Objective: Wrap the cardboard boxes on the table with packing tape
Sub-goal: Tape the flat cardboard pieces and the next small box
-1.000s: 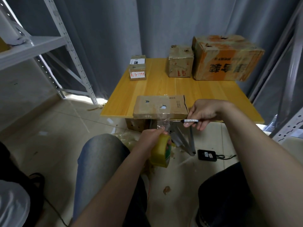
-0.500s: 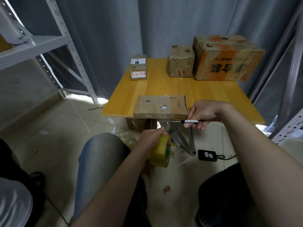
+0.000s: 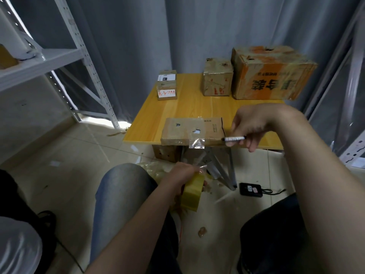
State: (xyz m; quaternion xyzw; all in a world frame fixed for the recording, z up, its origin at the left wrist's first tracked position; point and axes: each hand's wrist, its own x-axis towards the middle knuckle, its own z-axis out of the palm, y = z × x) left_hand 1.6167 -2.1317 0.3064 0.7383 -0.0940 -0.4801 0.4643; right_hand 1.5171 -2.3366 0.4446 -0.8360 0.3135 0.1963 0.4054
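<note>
— What are the left fingers [image 3: 194, 171] doing?
— They are curled over the top of a yellowish tape roll [image 3: 192, 191], gripping it. The left hand [image 3: 180, 175] holds it low, below the table edge and just beside the person's knee [image 3: 122, 186]

— And the other side?
— The right fingers [image 3: 251, 145] pinch a marker [image 3: 234, 138], white barrel lying level, dark tip pointing left at the near right corner of the flat box. Whether the tip touches the cardboard I cannot tell. The right hand [image 3: 254, 125] hangs over the front edge of the table [image 3: 177, 109]

— Where is that flat box?
— The flat box [image 3: 184, 132] lies at the table's near edge, torn holes in its top. A crinkled strip of clear tape [image 3: 196, 143] hangs over its front face

— Does a strand run from the strip to the roll?
— Too faint to say

— And further out?
— Along the far side stand two small boxes [image 3: 166, 86] close together, then a medium box [image 3: 217, 80], with a large orange-printed box [image 3: 270, 74] just beside it. Another carton [image 3: 166, 154] sits on the floor under the table, a black device [image 3: 250, 189] lies on the tiles, a metal rack [image 3: 39, 62] stands at the left, and a grey curtain [image 3: 197, 36] hangs behind
</note>
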